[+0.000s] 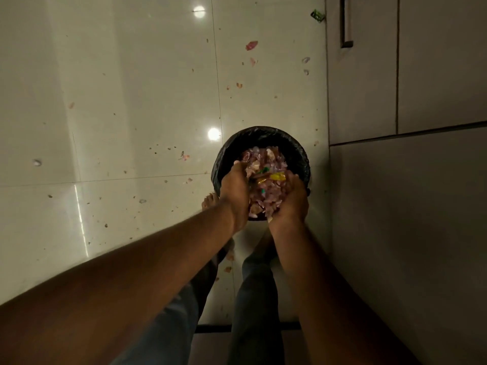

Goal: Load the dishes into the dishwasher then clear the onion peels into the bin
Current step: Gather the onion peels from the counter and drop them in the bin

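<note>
Head view, looking down. You stand on a pale tiled floor [126, 101] beside grey cabinet doors [369, 88]. A round bin [297, 148] lined with a black bag sits on the floor just beside the cabinets. Your left hand [235, 192] and right hand [293, 200] are cupped together above the bin, fingers curled round a heap of onion peels [266, 180] mixed with a few coloured scraps. Loose peel fragments [251, 45] lie scattered across the tiles.
</note>
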Action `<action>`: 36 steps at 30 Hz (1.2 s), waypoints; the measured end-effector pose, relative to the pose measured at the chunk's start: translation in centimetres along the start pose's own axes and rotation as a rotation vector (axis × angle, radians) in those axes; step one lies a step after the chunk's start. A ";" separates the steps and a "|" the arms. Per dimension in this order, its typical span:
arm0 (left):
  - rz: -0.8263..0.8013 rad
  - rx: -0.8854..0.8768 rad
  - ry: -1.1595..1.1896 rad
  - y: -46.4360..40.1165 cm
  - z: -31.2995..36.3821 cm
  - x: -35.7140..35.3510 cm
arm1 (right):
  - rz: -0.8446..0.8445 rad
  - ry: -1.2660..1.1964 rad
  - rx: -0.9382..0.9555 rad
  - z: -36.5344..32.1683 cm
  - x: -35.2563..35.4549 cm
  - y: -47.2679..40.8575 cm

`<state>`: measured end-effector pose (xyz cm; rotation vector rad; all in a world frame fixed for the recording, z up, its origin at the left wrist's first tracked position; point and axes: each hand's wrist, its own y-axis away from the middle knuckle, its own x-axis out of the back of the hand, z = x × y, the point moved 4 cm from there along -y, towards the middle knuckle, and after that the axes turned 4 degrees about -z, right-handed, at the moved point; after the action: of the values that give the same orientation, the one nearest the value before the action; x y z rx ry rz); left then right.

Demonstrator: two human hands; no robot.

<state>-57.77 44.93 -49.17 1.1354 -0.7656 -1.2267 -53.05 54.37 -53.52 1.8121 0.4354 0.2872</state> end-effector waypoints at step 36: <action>-0.108 -0.242 -0.969 3.1 1.3 1.0 | -0.243 -0.091 0.116 -2.8 -0.8 8.6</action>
<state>-57.80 43.49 -45.97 0.3304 -1.2228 -1.9235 -53.61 54.35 -44.44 1.8542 0.6118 0.0114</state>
